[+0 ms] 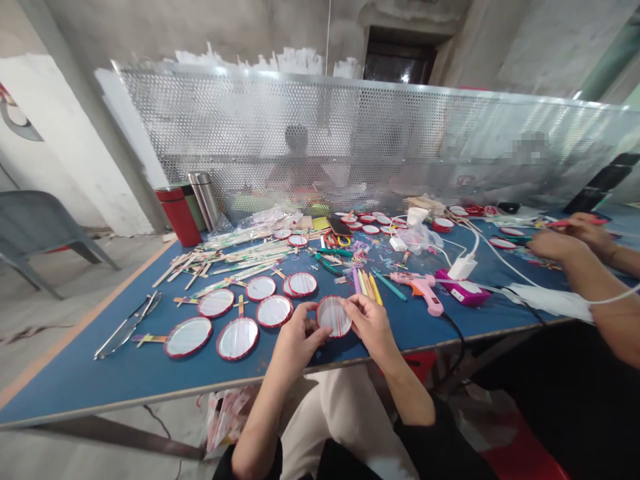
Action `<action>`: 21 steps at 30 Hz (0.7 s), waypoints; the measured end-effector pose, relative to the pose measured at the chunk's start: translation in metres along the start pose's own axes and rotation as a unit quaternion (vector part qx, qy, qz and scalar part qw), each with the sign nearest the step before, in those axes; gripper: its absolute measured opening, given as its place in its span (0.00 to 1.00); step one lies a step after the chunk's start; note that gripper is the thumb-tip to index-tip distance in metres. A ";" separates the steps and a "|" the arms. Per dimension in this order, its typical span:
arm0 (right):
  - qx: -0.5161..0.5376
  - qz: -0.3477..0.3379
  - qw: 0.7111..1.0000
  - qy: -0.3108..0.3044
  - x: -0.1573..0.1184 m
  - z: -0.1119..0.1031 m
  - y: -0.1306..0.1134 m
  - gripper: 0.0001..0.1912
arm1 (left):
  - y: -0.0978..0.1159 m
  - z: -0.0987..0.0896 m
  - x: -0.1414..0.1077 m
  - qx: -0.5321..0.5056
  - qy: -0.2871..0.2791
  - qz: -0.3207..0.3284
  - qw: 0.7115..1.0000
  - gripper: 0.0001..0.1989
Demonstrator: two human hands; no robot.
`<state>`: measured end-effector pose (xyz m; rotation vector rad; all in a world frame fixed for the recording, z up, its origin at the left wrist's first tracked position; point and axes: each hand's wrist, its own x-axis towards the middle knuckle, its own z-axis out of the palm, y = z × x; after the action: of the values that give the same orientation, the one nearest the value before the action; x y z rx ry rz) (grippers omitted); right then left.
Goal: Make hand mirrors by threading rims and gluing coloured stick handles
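Between my two hands, just above the table's front edge, is a small round mirror (332, 316) with a red rim. My left hand (306, 333) grips its left and lower side with thumb and fingers. On the upper right of the rim, my right hand (367, 323) pinches with thumb and fingertips. Left of my hands lie several similar red-rimmed round mirrors (238, 339), some with wooden stick handles. Beyond my right hand lie coloured markers (370, 287) and a pink hot glue gun (419, 289).
Wooden sticks (250, 257) are heaped behind the mirrors. A pair of glasses (127, 325) lies at the left, near a red flask (179, 217). Pliers (327, 262), a purple box (461, 289) and white cables (475, 233) are further back. A co-worker's hands (570, 240) work at the right.
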<state>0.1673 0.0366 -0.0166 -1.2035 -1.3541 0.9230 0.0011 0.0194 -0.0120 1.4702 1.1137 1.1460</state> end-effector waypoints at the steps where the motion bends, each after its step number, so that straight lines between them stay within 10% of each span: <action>1: 0.002 0.006 1.000 -0.003 0.000 0.000 -0.001 0.17 | 0.000 0.001 -0.001 -0.020 0.025 -0.004 0.999 0.22; 5: 0.015 0.036 0.999 -0.027 0.011 0.003 -0.008 0.18 | 0.004 -0.003 -0.013 -0.074 0.115 -0.039 0.990 0.16; 12: 0.044 0.079 0.992 -0.086 0.049 0.032 -0.027 0.17 | 0.015 -0.017 -0.021 0.020 -0.228 -0.030 0.973 0.27; 21: 0.108 0.135 0.978 -0.114 0.054 0.057 -0.033 0.21 | 0.010 -0.018 -0.017 0.035 -0.227 -0.029 0.973 0.28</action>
<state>0.1094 0.0881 0.0183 -1.1564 -1.2463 1.3995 -0.0185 0.0038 -0.0025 1.6370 0.8747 0.6842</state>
